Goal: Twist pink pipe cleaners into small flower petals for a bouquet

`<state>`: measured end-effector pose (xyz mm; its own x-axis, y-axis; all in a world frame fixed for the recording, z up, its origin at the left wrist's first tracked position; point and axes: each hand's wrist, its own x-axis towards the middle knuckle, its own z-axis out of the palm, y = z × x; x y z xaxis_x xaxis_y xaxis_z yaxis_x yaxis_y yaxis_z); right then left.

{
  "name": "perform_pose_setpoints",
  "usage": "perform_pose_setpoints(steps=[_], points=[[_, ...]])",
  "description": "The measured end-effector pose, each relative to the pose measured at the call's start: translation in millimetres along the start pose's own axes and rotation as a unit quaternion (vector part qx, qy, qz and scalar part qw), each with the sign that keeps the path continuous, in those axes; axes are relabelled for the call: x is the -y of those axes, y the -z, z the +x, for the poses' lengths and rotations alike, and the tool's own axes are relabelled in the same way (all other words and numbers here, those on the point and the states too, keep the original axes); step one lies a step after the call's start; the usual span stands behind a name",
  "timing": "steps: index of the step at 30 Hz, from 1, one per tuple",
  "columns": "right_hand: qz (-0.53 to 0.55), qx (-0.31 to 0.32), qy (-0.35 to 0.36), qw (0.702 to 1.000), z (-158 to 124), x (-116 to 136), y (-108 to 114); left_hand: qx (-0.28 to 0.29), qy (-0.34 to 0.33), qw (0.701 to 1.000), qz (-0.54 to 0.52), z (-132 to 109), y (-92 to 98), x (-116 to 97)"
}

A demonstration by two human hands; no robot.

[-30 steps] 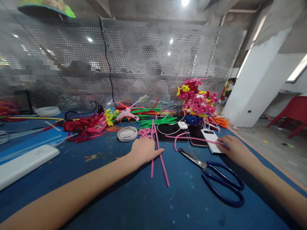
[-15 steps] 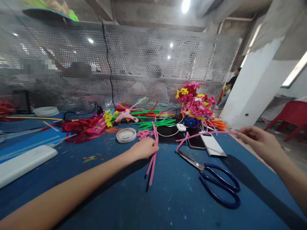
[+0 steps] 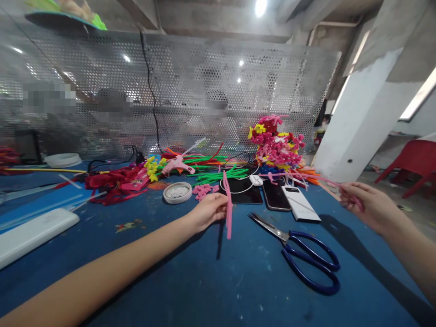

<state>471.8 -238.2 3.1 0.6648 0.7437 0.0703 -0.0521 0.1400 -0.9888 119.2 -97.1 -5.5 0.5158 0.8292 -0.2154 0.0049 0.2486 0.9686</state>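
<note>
Near the centre my left hand (image 3: 210,211) pinches a small bundle of pink pipe cleaners (image 3: 229,218), held upright just above the blue table. At the right my right hand (image 3: 368,202) is closed on pink pipe cleaner lengths (image 3: 327,180) that stretch leftward over the phones. Scissors with blue handles (image 3: 306,252) lie between my hands, their blades slightly apart and pointing up-left. Short pink pieces (image 3: 203,191) rest behind my left hand, beside a round white dish of small beads (image 3: 177,192).
Behind lie green pipe cleaners (image 3: 231,173), a pink glue gun (image 3: 177,165), a dark phone (image 3: 276,196), a white power bank (image 3: 301,204) and a colourful flower bunch (image 3: 277,143). Red ribbons (image 3: 117,181) and a white case (image 3: 37,236) are at the left.
The bundle in my left hand has been lifted and drawn together upright. My right hand has moved slightly right and closed further, and its pink lengths have risen away from the scissor tips.
</note>
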Motion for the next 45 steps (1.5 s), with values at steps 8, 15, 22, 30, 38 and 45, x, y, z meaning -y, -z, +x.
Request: perform_pose_setpoints(steps=[8, 15, 22, 30, 38, 45], points=[[0.035, 0.124, -0.103, 0.986, -19, 9, -10, -0.019, 0.019, 0.999, -0.045, 7, 7.0, 9], [0.057, 0.104, -0.103, 0.988, -18, 5, -16, 0.004, -0.015, 1.0, 0.019, 2, -0.7, 13], [0.01, 0.045, -0.016, 0.999, -35, -13, -53, 0.001, -0.091, 0.991, 0.093, 2, -3.5, 23], [-0.185, 0.053, 0.181, 0.965, -54, 4, -139, 0.003, -0.179, 0.969, 0.168, -7, -5.7, 30], [-0.41, 0.251, 0.295, 0.826, -125, -27, -174, -0.007, -0.214, 0.951, 0.223, -9, -5.1, 30], [-0.566, 0.205, 0.352, 0.717, -49, -12, -179, 0.033, -0.302, 0.849, 0.433, -16, -6.2, 35]])
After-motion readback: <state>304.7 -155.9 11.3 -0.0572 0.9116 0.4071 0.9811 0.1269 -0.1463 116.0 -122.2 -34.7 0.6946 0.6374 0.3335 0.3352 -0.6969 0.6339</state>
